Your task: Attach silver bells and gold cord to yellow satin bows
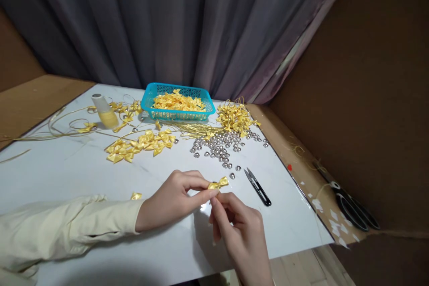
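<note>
A small shiny yellow ribbon bow (pixel 222 182) is pinched between the thumb and fingers of my left hand (pixel 177 194), above the front of the white table. Just below the bow, my right hand (pixel 241 228) is closed, thumb against forefinger, its tips touching or nearly touching the left thumb. What those right fingers grip, if anything, is too small to make out. Thread snips (pixel 258 187) lie to the right of both hands. Beyond the hands, silver heart-shaped beads (pixel 219 147) are scattered. Another yellow bow (pixel 136 195) lies partly hidden behind my left forearm.
A turquoise basket (pixel 145 102) of yellow bows stands at the back. Loose bows (pixel 140 145), gold cords (pixel 197 129), a heap of corded bows (pixel 234 117) and a bottle (pixel 106 114) with yellow contents surround it. Black scissors (pixel 351 208) lie right, beside cardboard (pixel 355 98).
</note>
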`<act>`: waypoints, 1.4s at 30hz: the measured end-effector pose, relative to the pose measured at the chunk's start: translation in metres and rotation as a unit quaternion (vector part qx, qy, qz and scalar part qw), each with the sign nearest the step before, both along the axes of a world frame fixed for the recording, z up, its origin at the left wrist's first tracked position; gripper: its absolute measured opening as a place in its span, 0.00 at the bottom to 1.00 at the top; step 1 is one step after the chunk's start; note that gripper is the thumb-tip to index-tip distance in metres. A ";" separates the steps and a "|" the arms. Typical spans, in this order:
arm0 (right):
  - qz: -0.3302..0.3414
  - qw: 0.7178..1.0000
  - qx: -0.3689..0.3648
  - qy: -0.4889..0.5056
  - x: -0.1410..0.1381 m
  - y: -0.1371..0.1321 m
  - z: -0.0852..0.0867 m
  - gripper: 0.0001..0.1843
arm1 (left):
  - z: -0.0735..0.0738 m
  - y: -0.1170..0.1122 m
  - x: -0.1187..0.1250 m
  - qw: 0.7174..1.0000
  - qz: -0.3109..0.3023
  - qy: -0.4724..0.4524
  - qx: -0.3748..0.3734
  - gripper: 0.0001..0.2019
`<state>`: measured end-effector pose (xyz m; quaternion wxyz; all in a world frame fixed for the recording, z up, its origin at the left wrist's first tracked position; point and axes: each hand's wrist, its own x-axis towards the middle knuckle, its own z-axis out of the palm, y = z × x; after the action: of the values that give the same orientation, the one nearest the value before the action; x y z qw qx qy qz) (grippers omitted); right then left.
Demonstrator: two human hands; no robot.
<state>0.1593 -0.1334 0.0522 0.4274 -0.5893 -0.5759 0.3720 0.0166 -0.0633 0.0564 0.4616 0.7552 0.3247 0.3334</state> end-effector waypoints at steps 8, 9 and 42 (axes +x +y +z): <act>-0.001 1.000 0.021 -0.005 -0.001 0.000 0.000 0.18 | -0.001 0.002 0.002 0.999 0.008 -0.011 -0.029 0.12; -0.005 1.000 0.024 -0.006 -0.001 0.000 0.000 0.18 | -0.001 0.002 0.003 0.999 0.016 -0.015 -0.036 0.11; -0.078 0.980 0.159 -0.094 0.015 -0.001 0.003 0.10 | 0.004 0.004 0.003 0.998 0.032 0.026 -0.055 0.09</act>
<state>0.1739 -0.1347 0.0548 0.4875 -0.5889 -0.6178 0.1843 0.0197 -0.0588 0.0607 0.4828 0.7264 0.3787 0.3097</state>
